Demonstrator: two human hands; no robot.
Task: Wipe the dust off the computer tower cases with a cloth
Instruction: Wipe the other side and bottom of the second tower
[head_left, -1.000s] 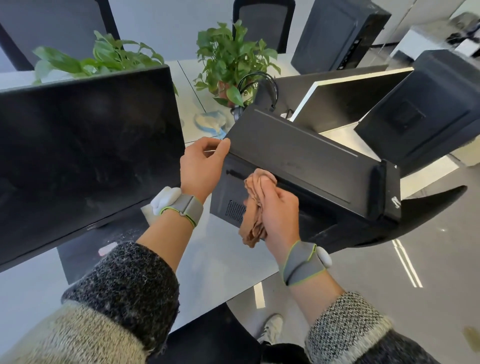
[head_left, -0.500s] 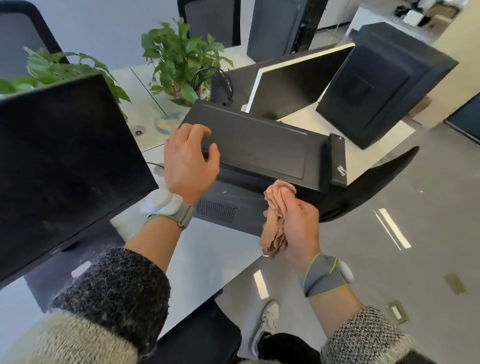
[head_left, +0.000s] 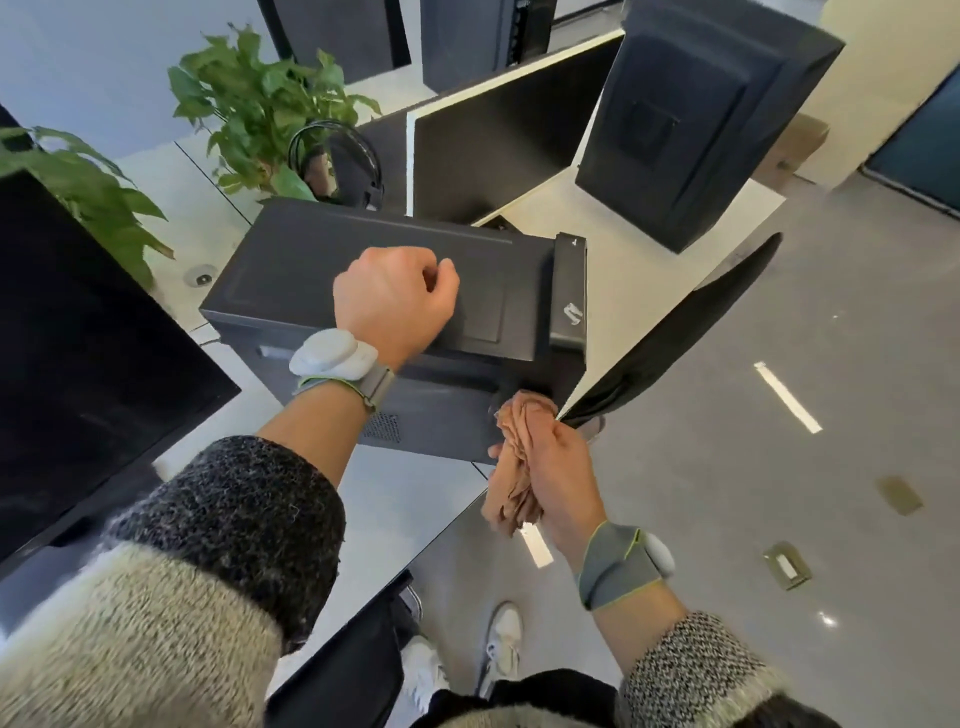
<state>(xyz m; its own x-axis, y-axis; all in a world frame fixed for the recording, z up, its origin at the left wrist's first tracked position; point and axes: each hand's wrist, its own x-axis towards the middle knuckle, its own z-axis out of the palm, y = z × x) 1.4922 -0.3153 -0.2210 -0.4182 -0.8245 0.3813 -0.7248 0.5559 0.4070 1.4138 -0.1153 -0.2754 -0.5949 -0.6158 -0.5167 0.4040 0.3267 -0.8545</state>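
A black computer tower case (head_left: 291, 270) stands on the white desk (head_left: 415, 499), its top panel facing me. My left hand (head_left: 395, 296) rests on the middle of that top panel with its fingers curled under and nothing in them. My right hand (head_left: 563, 478) grips a bunched brown cloth (head_left: 514, 452) and holds it against the lower front corner of the case's near side, at the desk edge.
A large dark monitor (head_left: 88, 364) fills the left. Behind the case are potted plants (head_left: 260, 109), headphones (head_left: 337, 161), a second monitor (head_left: 493, 150) and another black tower (head_left: 701, 130). A black chair back (head_left: 675, 338) juts beside the desk edge, over grey floor.
My left hand left the case's rear edge, moved to the middle of the top and curled. My right hand slid the cloth along the near side toward the front corner.
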